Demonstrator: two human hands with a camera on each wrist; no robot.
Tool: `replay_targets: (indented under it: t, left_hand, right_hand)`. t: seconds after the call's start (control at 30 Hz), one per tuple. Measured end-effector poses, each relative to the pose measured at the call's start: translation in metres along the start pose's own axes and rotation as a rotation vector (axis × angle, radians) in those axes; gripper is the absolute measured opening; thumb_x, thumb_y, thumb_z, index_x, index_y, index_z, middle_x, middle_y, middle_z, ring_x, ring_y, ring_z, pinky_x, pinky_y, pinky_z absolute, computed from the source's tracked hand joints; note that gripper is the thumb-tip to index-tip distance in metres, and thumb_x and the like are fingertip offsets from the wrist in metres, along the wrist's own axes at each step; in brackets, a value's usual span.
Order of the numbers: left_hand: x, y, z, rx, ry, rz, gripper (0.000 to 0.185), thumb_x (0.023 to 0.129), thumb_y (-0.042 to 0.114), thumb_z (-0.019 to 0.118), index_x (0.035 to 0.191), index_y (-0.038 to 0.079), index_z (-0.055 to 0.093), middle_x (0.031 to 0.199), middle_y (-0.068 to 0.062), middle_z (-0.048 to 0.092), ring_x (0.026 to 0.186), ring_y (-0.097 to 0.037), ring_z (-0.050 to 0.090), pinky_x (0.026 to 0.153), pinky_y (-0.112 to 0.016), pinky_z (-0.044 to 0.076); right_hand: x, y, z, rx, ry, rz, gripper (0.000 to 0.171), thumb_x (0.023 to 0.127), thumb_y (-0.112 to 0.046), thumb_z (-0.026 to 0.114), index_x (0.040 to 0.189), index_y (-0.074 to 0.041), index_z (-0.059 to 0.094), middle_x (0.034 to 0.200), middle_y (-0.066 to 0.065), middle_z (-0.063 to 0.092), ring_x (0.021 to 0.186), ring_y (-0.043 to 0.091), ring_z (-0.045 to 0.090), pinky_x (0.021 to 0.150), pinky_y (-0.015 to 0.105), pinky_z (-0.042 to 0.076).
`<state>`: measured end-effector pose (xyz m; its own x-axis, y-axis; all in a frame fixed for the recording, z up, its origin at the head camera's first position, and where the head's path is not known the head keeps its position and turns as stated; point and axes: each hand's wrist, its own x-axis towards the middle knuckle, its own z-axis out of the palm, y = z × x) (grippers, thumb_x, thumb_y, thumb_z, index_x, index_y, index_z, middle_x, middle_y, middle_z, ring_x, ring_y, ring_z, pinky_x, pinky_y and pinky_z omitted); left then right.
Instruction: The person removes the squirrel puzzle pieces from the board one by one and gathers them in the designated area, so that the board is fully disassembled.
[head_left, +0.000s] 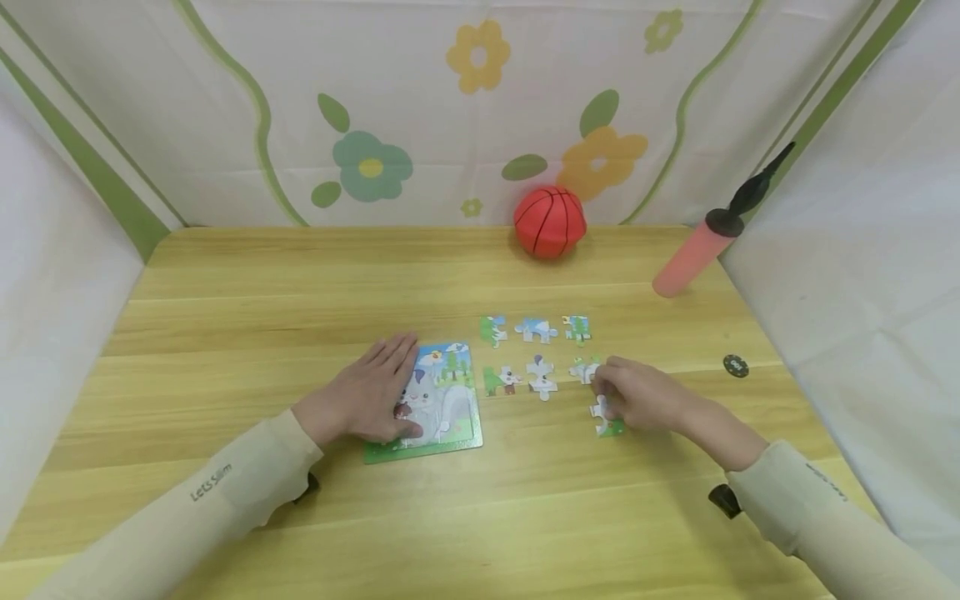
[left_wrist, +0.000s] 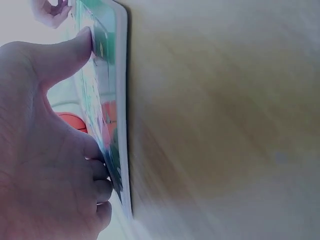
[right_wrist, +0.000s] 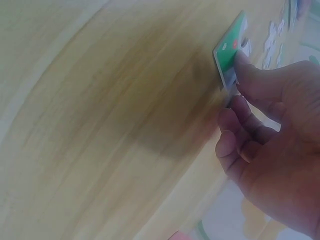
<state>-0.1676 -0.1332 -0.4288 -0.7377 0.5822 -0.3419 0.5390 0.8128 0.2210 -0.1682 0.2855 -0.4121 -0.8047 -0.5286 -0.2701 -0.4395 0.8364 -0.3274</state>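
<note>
My left hand [head_left: 375, 392] rests on a square puzzle board [head_left: 468, 446], its fingers stretched over the left side and its thumb near the lower edge. The board shows a grey squirrel, trees and sky, partly hidden by the hand. Seen from the left wrist, the thumb [left_wrist: 65, 57] lies on the board's face. My right hand [head_left: 641, 396] pinches a green-and-white jigsaw piece [head_left: 609, 427] by its side, low over the table. In the right wrist view the thumb presses on that piece [right_wrist: 227, 55], with the other fingers curled below. Another piece [head_left: 581, 370] lies beside the right fingertips.
Between the hands, several loose jigsaw pieces [head_left: 536, 331] lie in two rows. A red ball [head_left: 550, 222] sits at the back edge by the flowered cloth. To the right stand a pink hand pump [head_left: 693, 257] with a black nozzle and a black round chip [head_left: 736, 366].
</note>
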Motion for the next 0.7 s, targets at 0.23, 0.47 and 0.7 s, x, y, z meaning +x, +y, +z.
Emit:
replay_targets:
  t: [0.23,0.47,0.7]
  left_hand:
    - [-0.001,0.003,0.000,0.019,0.000,0.001,0.107,0.093,0.058,0.061,0.162,-0.010,0.016,0.174,-0.026,0.007,0.164,-0.042,0.010,0.136,-0.057,0.014]
    - [-0.004,0.006,0.002,0.024,0.016,0.005,0.106,0.093,0.059,0.061,0.163,-0.008,0.016,0.175,-0.024,0.006,0.165,-0.040,0.009,0.136,-0.055,0.013]
    - [-0.007,0.006,0.003,0.015,0.043,0.031,0.102,0.095,0.057,0.058,0.162,-0.009,0.018,0.175,-0.024,0.008,0.165,-0.040,0.010,0.136,-0.054,0.014]
  right_hand:
    - [0.000,-0.001,0.003,0.020,0.000,0.038,0.020,0.091,-0.006,0.076,0.110,-0.008,0.068,0.107,0.004,0.070,0.098,0.020,0.070,0.087,0.039,0.063]
    - [0.002,-0.012,-0.004,0.026,0.045,0.025,0.024,0.096,-0.010,0.071,0.119,-0.004,0.065,0.108,0.006,0.071,0.097,0.018,0.069,0.086,0.039,0.062]
    - [0.023,-0.054,-0.008,0.003,0.089,-0.130,0.022,0.098,-0.012,0.068,0.117,-0.002,0.067,0.104,0.006,0.072,0.093,0.016,0.068,0.083,0.035,0.062]
